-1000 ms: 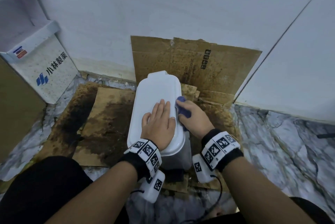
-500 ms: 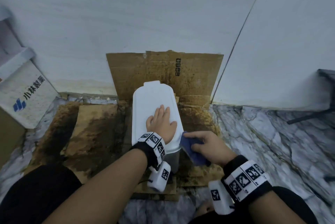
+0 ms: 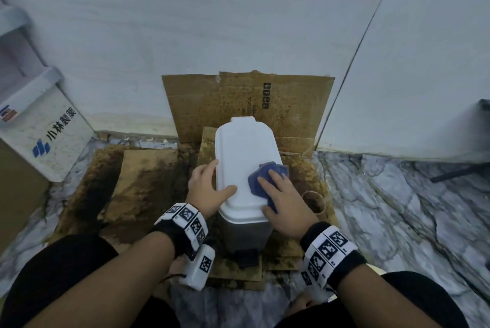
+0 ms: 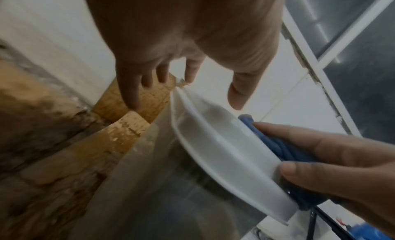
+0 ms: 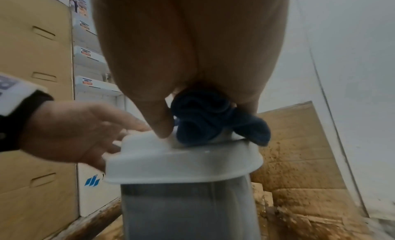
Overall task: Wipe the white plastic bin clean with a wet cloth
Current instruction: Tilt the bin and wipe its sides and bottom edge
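The white plastic bin (image 3: 246,158) stands on stained cardboard with its lid (image 4: 224,150) closed. My left hand (image 3: 209,187) rests at the lid's left edge, with the thumb on top and the fingers spread loosely down the side. In the left wrist view the left hand (image 4: 209,91) has straight fingers that grip nothing. My right hand (image 3: 281,195) holds a bunched blue cloth (image 3: 265,179) and presses it on the near right part of the lid. The right wrist view shows the cloth (image 5: 213,122) pinched between thumb and fingers on the lid (image 5: 181,160).
Dirty cardboard sheets (image 3: 143,181) cover the floor, and one (image 3: 238,99) leans on the wall behind the bin. A white carton with a blue logo (image 3: 50,142) stands at the left. A tape ring (image 3: 314,201) lies right of the bin, on the cardboard beside the marble floor (image 3: 397,208).
My right hand lifted the cloth from beside the bin onto the lid. My left hand slid from flat on the lid's top to its left edge.
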The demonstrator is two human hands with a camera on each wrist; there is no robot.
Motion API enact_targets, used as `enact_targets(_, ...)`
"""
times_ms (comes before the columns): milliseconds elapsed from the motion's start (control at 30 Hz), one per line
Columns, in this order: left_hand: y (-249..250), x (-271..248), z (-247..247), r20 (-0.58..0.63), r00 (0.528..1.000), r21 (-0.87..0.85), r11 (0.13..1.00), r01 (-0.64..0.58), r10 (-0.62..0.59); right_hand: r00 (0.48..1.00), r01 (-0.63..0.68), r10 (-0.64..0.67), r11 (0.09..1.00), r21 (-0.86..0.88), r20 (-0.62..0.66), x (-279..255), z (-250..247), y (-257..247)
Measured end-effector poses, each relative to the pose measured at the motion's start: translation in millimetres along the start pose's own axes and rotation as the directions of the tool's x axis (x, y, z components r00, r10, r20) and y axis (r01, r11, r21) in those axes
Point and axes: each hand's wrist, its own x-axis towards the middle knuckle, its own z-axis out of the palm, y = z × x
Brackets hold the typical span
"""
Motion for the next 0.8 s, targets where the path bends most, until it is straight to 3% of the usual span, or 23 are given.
enact_targets(67,-15,-1,-1,0.151,0.985,-0.203,0.973,0.110,-0.080,0.997,-0.019,0.027,0.993,-0.113,0.073,12,-5,0)
enact_targets(133,-26,-2,1,0.288,0.956,-0.441,0.878,0.186,-0.058,0.989,-0.014,0.033,0.991,-0.135,0.145,28,-13,3)
enact_targets(233,-37,-1,5,0.389,0.921,-0.539,0.813,0.220,0.008,0.982,-0.025,0.040,0.996,-0.081,0.185,59,-26,12)
enact_targets(333,-46,1,10,0.409,0.911,-0.507,0.843,0.180,0.052,0.981,-0.046,0.067,0.992,-0.115,0.184,97,-33,22)
enact_targets(533,-53,5,16,0.392,0.918,-0.598,0.774,0.208,0.055,0.980,-0.040,0.094,0.956,-0.292,0.176,180,-45,19)
enact_targets(800,-48,24,6,0.341,0.935,-0.684,0.707,0.177,0.095,0.957,-0.041,0.151,0.916,-0.399,0.248,217,-60,-4)
